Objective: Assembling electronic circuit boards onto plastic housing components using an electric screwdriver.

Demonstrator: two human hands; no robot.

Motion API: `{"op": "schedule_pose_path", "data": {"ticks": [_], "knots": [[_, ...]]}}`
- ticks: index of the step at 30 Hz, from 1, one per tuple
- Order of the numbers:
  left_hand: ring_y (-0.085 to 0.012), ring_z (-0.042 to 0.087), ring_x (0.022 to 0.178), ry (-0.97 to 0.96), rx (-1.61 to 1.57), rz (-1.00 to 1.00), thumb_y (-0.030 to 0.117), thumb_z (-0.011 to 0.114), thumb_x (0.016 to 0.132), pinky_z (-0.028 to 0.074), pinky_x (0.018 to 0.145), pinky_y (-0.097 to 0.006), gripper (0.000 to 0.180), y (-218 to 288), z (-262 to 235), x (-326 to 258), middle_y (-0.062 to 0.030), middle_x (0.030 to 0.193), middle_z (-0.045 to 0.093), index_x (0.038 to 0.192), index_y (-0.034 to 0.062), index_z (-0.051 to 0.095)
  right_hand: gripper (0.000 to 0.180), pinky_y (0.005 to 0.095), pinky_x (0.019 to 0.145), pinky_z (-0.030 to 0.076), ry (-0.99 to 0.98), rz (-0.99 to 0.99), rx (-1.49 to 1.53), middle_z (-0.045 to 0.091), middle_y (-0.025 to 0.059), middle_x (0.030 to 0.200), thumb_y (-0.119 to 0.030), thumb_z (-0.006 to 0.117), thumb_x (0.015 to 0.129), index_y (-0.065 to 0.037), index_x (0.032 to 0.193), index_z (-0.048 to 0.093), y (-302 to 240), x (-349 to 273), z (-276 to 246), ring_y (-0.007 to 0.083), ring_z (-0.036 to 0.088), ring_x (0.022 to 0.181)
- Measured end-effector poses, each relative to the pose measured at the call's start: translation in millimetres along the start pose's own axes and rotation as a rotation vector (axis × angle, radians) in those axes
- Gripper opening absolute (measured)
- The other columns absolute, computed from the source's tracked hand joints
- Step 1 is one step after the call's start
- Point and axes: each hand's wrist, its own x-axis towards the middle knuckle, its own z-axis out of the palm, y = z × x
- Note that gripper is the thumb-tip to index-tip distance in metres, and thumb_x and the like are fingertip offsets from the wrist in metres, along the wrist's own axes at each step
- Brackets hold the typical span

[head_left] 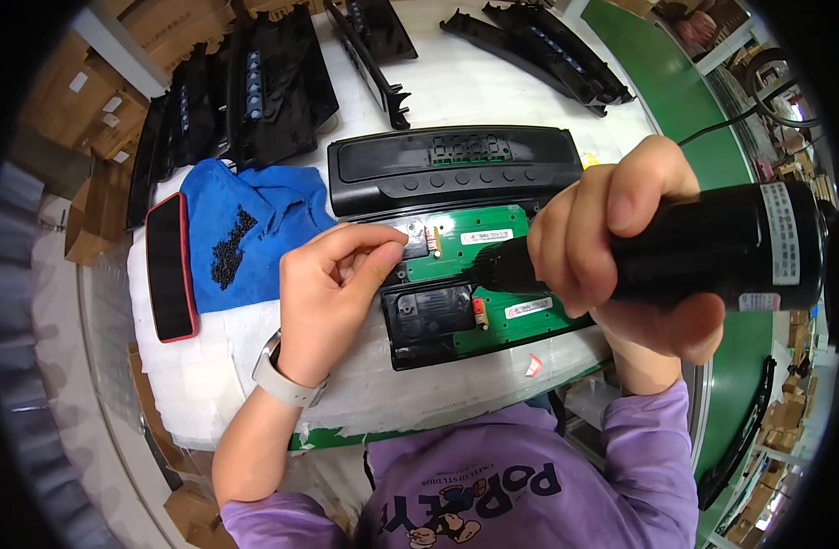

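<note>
My right hand (621, 247) grips a black electric screwdriver (712, 242) held lengthwise, its narrow end pointing left over a green circuit board (465, 247) in a black plastic housing. The tip itself is hard to make out. At the board's left edge, my left hand (341, 284) pinches thumb and forefinger together; whatever is between them, if anything, cannot be seen. Nearer me lies a second black housing (428, 311) with a similar green board (502, 334). Behind them sits a black panel (451, 169) with a digit display and a row of buttons.
Left of my hand, a blue cloth (277, 206) bears a pile of small black screws (232, 249), beside a phone in a red case (170, 268). Several black housings (273, 91) stand along the far side. A black cable (721, 123) hangs at the right.
</note>
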Motion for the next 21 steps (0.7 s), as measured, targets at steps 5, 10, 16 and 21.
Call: {"op": "schedule_pose_path", "data": {"ticks": [5,10,16,21], "knots": [[-0.0029,0.046,0.056,-0.025,0.020,-0.020,0.007,0.061,0.083,0.036,0.049,-0.018,0.012,1.7,2.1,1.5,-0.0034,0.071,0.061,0.089,-0.0022,0.066,0.052,0.0241,0.044,0.037,-0.088,-0.017,-0.129,0.050,0.0021,0.061,-0.048,0.073,0.071,-0.008,0.088,0.044,2.2,4.0,4.9,0.0121,0.047,0.047],[-0.0042,0.049,0.055,-0.034,-0.013,-0.022,0.010,0.057,0.086,0.038,0.049,-0.020,0.014,-0.9,1.5,0.4,-0.0032,0.068,0.060,0.086,-0.0023,0.065,0.044,0.0262,0.043,0.036,-0.174,-0.028,-0.170,0.049,0.0035,0.055,-0.043,0.071,0.074,-0.007,0.079,0.046,6.1,3.9,15.1,0.0129,0.044,0.044],[-0.0029,0.049,0.057,-0.097,0.019,-0.100,0.012,0.055,0.089,0.038,0.049,-0.018,0.015,-0.6,-2.5,1.3,-0.0014,0.065,0.058,0.083,-0.0013,0.060,0.049,0.0252,0.046,0.038,-0.107,-0.026,-0.279,0.050,0.0017,0.057,-0.048,0.072,0.070,-0.008,0.081,0.046,1.3,-1.9,18.5,0.0119,0.046,0.047],[-0.0017,0.049,0.060,-0.023,-0.013,-0.004,0.007,0.056,0.087,0.038,0.052,-0.016,0.011,6.9,-1.4,-1.9,-0.0006,0.071,0.059,0.085,-0.0035,0.059,0.046,0.0257,0.050,0.040,-0.202,-0.258,0.154,0.050,-0.0022,0.065,-0.045,0.062,0.079,-0.007,0.096,0.044,13.3,9.8,-13.7,0.0092,0.048,0.048]]}}
